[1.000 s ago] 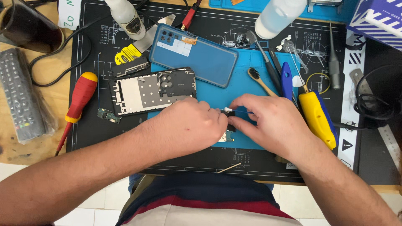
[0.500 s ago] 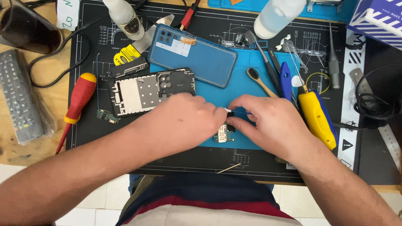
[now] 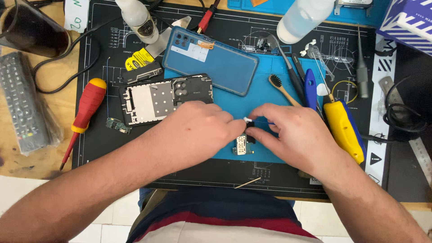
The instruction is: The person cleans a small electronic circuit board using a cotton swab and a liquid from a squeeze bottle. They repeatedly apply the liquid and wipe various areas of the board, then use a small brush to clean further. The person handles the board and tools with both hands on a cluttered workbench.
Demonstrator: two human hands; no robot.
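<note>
While both hands pinch a cotton swab, blue mat, wooden desk.

Only one view: cam on my head, looking almost straight down at the bench from above. It faces away from my body, so my shirt sits at the bottom edge and the far side of the black work mat at the top. Fairly close: my forearms and both hands fill the middle, mat edges cropped at right.
</note>
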